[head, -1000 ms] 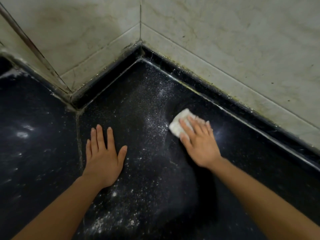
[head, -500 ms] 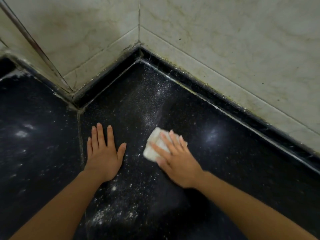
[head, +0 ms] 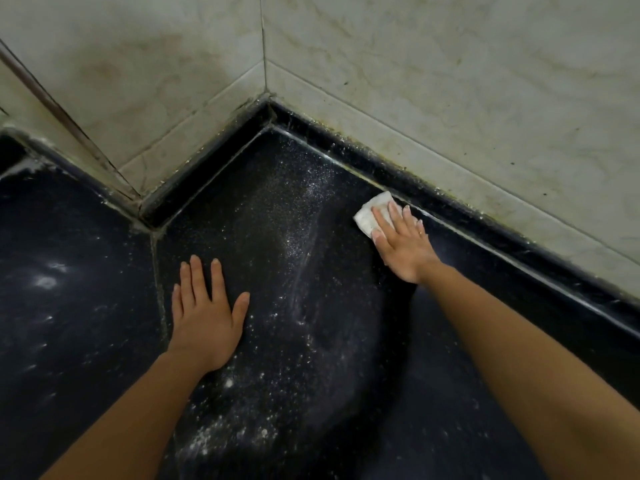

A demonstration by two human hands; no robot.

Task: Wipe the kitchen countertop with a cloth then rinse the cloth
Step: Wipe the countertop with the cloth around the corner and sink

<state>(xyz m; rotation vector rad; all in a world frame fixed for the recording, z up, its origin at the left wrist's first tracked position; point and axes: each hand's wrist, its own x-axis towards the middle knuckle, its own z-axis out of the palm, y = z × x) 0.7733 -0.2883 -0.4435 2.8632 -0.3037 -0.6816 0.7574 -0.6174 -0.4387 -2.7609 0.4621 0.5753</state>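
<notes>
A small folded white cloth point(head: 370, 212) lies flat on the black countertop point(head: 346, 393), close to the raised black ledge along the right wall. My right hand point(head: 401, 242) presses on the cloth with straight fingers and covers its near half. My left hand point(head: 204, 313) rests flat on the countertop at the left, fingers spread, holding nothing. White powder point(head: 298, 244) is scattered in a band between the two hands and down toward the near edge.
Stained marble wall tiles point(head: 450, 81) meet in a corner at the back. A raised black ledge point(head: 502, 251) runs along the base of both walls. A seam point(head: 157, 271) splits the countertop just left of my left hand.
My right hand has slid the cloth from near my left hand back and to the right, up to the ledge. My left hand has stayed in place.
</notes>
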